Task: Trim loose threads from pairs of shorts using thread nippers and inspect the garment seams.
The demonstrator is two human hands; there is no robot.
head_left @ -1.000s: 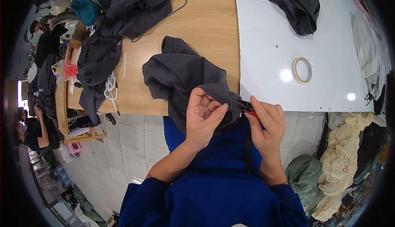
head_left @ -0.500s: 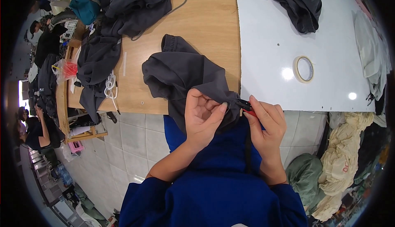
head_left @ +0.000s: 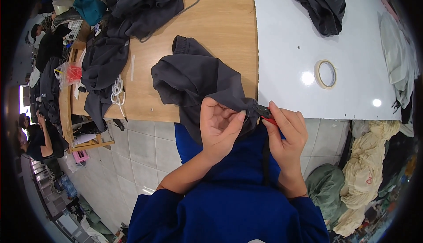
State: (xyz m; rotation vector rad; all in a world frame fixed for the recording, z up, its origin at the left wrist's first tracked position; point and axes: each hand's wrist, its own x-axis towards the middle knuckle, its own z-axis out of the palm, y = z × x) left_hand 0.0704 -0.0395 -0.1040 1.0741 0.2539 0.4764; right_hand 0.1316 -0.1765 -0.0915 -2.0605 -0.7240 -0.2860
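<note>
A dark grey garment (head_left: 205, 78) with a gathered, elastic-looking opening lies bunched on the wooden table, its near end hanging over the front edge. My left hand (head_left: 220, 126) is closed on a fold of it, thumb and fingertips pinching the cloth. Close by on the right, my right hand (head_left: 286, 130) grips a small pair of snips (head_left: 266, 113) with red handles and dark blades. The blades point left and meet the cloth beside my left thumb. Whether they are closed on a thread is too small to tell.
More dark grey garments (head_left: 145, 9) are heaped at the far left, near a white cord (head_left: 118, 91). A roll of tape (head_left: 326, 74) sits on the white tabletop (head_left: 286, 67), with another dark garment (head_left: 319, 5) behind. Cream cloth (head_left: 368, 172) is piled at right. People are at left.
Both hands and the snips have barely shifted, slightly to the right. The dark blades now sit a little differently against the cloth.
</note>
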